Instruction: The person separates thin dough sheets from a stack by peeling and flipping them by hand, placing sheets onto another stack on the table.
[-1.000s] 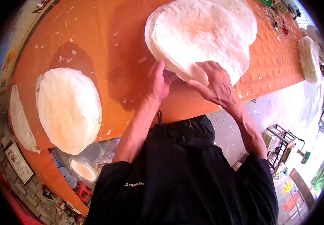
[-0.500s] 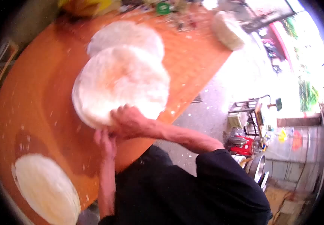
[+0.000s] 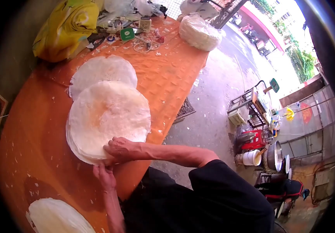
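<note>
A stack of thin, round, pale flatbreads lies on the orange-covered table, with faint browning on the top one. It partly overlaps a second flat pile of flatbreads behind it. My right hand is closed at the stack's near edge, fingers curled onto the top flatbread. Just below and to the left, my left hand has its fingertips pinched together at the rim, close to the right hand. Whether one sheet or several are between the fingers is hidden. Another pile of flatbreads lies at the lower left.
A yellow bag, a green device and cables sit at the table's far end. A wrapped pale bundle rests at its far corner. Across the floor stand a metal-framed table, a white bucket and a bent-over person.
The view has shifted, so the stack and hands appear lower and further left. Both hands stay at the stack's near edge. The bent-over person has come into view.
</note>
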`<state>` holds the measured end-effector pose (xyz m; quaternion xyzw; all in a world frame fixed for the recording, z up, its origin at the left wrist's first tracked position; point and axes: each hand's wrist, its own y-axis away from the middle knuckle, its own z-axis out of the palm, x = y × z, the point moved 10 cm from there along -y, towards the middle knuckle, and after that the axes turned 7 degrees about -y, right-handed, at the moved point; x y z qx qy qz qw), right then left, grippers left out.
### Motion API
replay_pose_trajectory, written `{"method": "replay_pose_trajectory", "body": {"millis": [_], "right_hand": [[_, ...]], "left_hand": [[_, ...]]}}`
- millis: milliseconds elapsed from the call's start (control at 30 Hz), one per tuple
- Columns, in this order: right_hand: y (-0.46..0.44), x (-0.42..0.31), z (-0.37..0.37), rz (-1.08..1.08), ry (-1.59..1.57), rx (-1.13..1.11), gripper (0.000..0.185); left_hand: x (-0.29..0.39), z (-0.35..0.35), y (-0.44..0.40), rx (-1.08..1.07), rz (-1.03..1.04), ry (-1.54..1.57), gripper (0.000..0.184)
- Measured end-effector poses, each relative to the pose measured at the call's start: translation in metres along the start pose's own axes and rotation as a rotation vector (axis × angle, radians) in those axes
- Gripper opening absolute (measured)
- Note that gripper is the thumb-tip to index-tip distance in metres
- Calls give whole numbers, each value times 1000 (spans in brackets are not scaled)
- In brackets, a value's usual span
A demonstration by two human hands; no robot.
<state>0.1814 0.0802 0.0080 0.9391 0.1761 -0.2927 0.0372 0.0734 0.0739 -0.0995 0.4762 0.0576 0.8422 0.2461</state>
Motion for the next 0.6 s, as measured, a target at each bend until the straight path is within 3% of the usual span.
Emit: {"method": "replay_pose_trajectory", "body": {"millis": [333,500,567,600], "right_hand": [[-11,-17,15,106,251,-62,33],[-26,-44,15,19,308,93,22],[-29,-42,29,22,257,104,20],[-32,-39,44,24,203,113,18]], "left_hand": [[2,-2,8,5,37,12,20],[-4,-13,19,17,106,-52,31],[4,-20,23,28,243,-456,38],[15,-13,33,29,248,-461,38]]}}
